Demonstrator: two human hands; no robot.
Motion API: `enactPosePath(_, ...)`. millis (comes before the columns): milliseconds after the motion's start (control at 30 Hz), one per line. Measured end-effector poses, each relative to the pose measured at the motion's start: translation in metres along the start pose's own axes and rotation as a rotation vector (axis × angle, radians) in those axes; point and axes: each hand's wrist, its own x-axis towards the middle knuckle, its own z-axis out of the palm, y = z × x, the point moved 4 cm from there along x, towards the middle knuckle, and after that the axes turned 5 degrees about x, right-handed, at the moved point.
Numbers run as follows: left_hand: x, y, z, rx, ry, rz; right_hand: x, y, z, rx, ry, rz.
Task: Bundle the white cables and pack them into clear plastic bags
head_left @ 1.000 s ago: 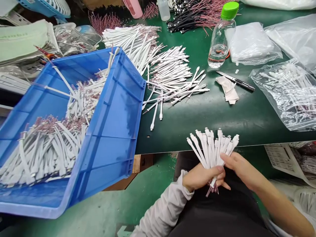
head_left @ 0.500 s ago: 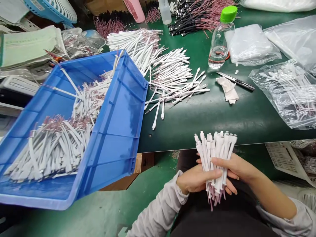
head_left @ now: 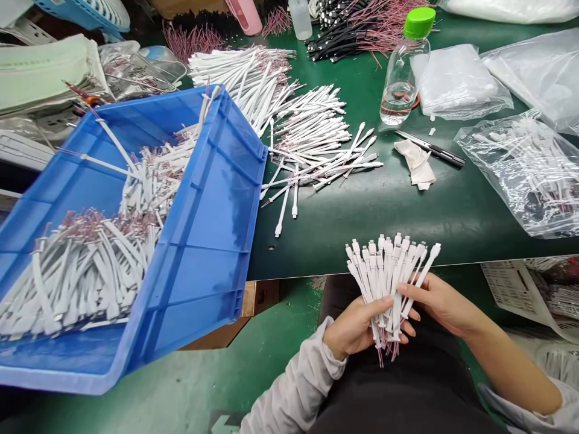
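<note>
A fanned bundle of short white cables [head_left: 389, 271] with plug ends up and red wire tails down stands over my lap, just below the green table's front edge. My left hand [head_left: 357, 328] is wrapped round its lower part. My right hand [head_left: 436, 301] touches the bundle's right side, thumb and fingers pinching a cable. A heap of loose white cables [head_left: 307, 132] lies on the table [head_left: 384, 211] beyond. A tilted blue crate [head_left: 212, 199] at the left holds many more white cables [head_left: 90, 265].
A clear bottle with a green cap [head_left: 402, 72], a black pen-like tool [head_left: 432, 149] and a crumpled white scrap [head_left: 416, 164] lie at the back right. Plastic bags of cables [head_left: 529, 169] sit at the right. Black and red wire bundles [head_left: 353, 30] line the far edge.
The bundle has fanned out wider between my hands, and my right hand has slid from across its middle to its right side. The view has shifted slightly.
</note>
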Motion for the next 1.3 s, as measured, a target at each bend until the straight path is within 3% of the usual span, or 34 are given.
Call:
enactPosePath(100, 0.001, 0.000, 0.000, 0.053, -0.011, -0.006, 0.005, 0.003, 0.002, 0.008, 0.026, 0.005)
enactPosePath(233, 0.002, 0.000, -0.003, 0.168, 0.051, -0.001, 0.010, 0.001, 0.006, 0.005, 0.247, -0.034)
enactPosePath(300, 0.000, -0.002, -0.004, 0.165, 0.087, 0.002, 0.011, 0.000, 0.008, 0.015, 0.295, -0.029)
enactPosePath(500, 0.000, -0.008, 0.001, -0.032, -0.007, -0.003, 0.005, 0.001, 0.005, -0.016, 0.244, -0.028)
enactPosePath(767, 0.003, -0.011, 0.000, 0.070, 0.145, 0.020, 0.007, 0.004, 0.014, 0.035, 0.403, -0.069)
enactPosePath(1300, 0.001, -0.007, 0.003, 0.017, 0.165, 0.032, 0.007, 0.003, 0.012, 0.005, 0.369, -0.066)
